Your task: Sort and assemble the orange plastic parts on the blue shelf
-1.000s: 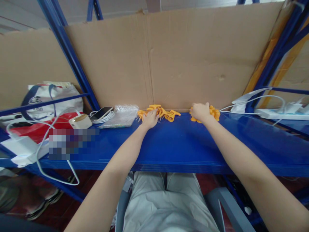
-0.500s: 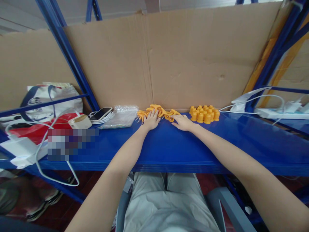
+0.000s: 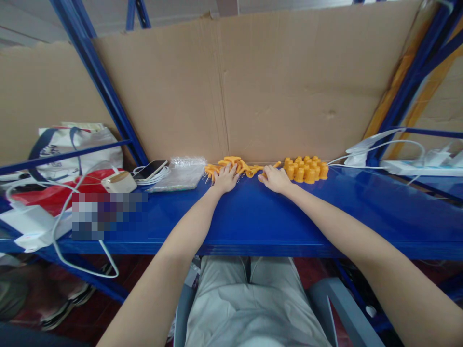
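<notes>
My left hand (image 3: 225, 179) lies with its fingers spread over a pile of orange plastic handles (image 3: 233, 160). Thin, twisted metal ends like corkscrews stick out at the pile's near edge. To its right, my right hand (image 3: 275, 179) has its fingers curled around an orange plastic handle (image 3: 277, 164); one end shows past the knuckles, and the fingers cover most of it. Another orange handle with a round ring end (image 3: 249, 173) lies between the hands. Just right of my right hand, a block of orange plastic caps (image 3: 306, 170) stands upright in close rows.
Left of the pile are clear plastic bags (image 3: 183, 173), a phone (image 3: 151, 170) and a coiled white cable. White chargers (image 3: 29, 219), a red bag and a cloth bag (image 3: 90, 154) crowd the far left. A cardboard sheet (image 3: 289, 86) backs the blue shelf (image 3: 246, 221).
My right hand's fingers have curled in, and an orange handle has shifted right with them, away from the ring-ended one. My left hand stays on the pile.
</notes>
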Motion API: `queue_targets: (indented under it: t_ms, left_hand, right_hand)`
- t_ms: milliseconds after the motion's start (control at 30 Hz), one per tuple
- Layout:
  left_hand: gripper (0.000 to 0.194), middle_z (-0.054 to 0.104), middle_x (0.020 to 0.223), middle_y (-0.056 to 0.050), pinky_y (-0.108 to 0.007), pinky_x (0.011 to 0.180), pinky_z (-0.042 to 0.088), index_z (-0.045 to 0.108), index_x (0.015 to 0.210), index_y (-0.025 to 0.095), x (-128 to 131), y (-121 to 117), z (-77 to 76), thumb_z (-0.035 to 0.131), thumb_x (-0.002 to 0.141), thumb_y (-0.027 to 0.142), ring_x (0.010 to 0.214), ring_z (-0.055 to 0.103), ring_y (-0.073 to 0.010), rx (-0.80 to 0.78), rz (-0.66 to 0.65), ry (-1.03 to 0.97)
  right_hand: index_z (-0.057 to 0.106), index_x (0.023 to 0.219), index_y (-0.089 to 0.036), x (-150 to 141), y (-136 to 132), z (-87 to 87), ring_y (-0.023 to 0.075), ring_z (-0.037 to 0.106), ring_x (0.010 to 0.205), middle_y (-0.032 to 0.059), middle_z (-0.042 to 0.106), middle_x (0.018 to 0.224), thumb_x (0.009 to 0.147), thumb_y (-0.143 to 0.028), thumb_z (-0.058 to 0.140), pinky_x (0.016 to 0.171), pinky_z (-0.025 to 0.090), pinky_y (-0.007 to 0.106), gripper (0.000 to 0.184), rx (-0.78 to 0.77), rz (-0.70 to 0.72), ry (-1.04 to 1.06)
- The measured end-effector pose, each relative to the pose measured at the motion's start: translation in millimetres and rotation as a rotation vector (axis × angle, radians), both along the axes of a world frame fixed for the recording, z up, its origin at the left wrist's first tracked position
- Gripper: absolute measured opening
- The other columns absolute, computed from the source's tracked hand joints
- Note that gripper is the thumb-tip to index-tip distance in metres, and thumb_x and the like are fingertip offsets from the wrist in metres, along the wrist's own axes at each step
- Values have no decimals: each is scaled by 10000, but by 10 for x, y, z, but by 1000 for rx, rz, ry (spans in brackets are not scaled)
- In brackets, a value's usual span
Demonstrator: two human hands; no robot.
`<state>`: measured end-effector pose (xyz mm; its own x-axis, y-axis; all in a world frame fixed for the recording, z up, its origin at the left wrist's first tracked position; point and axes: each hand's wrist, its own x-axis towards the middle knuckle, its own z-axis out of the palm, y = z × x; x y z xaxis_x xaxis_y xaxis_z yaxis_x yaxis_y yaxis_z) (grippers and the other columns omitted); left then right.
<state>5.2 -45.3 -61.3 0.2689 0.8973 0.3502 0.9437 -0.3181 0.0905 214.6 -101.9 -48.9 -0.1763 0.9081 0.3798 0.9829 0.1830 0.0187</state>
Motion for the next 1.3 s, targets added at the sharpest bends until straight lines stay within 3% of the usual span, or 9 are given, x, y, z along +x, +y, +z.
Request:
queue_targets:
  t_ms: [100,267,467,633,800,1000,1167,1300]
  left_hand:
    - [600,283,1693,-94,-659,1199,260,342,1609,274,7,-6,3,296,1030,424,1552,250,-381,-4,-10,-9]
    - [604,259,1700,-86,-656,1212,241,338,1611,255,11,-18,22,289,1033,426,1564,225,-372,-30,-8,-1]
    - [550,398,1633,-137,-617,1207,279,453,1538,212,33,-62,56,324,1028,373,1521,321,-351,53,-21,-26]
    - [472,525,1525,-178,-608,1185,305,543,1433,170,52,-91,80,388,1010,312,1440,428,-356,145,-51,-51]
    - [414,610,1428,-176,-538,1189,347,589,1347,140,58,-18,75,436,973,232,1350,536,-315,301,-248,-86]
    - [476,566,1490,-167,-488,1190,390,520,1423,145,148,-28,66,451,954,186,1386,525,-272,410,-540,-83]
    - [454,558,1500,-165,-546,1238,301,515,1422,155,253,-145,101,431,976,170,1428,488,-271,451,-532,-40]
    - [327,709,1260,-132,-589,1261,215,623,1254,171,283,-181,131,426,992,175,1259,620,-261,446,-466,-16]
  right_hand:
    - [595,1352,-196,23,-8,-3,329,629,1198,183,671,1318,1046,-402,346,966,418,472,446,-35,10,-29]
    - [652,1248,-222,19,-8,50,328,658,1177,149,727,1243,1048,-454,326,990,413,519,447,-136,-24,-8]
    - [642,1232,-240,20,0,121,314,620,1265,122,699,1324,1051,-499,272,1000,458,486,487,-290,-42,51]
    - [602,1340,-227,21,-39,135,324,587,1307,145,645,1403,1053,-401,277,1042,428,516,467,-302,-116,68]
    - [576,1401,-218,46,-68,138,335,618,1222,194,630,1352,1034,-294,284,986,432,495,476,-206,-155,65]
    - [483,1520,-204,113,-34,150,332,606,1117,196,638,1253,999,-237,336,931,387,451,542,131,-34,-9]
    - [454,1529,-82,223,55,129,314,555,1119,206,669,1217,969,-151,366,937,327,434,571,361,229,-168]
    - [509,1476,-74,268,127,80,303,552,1099,203,685,1193,983,-143,354,944,303,435,522,443,322,-210]
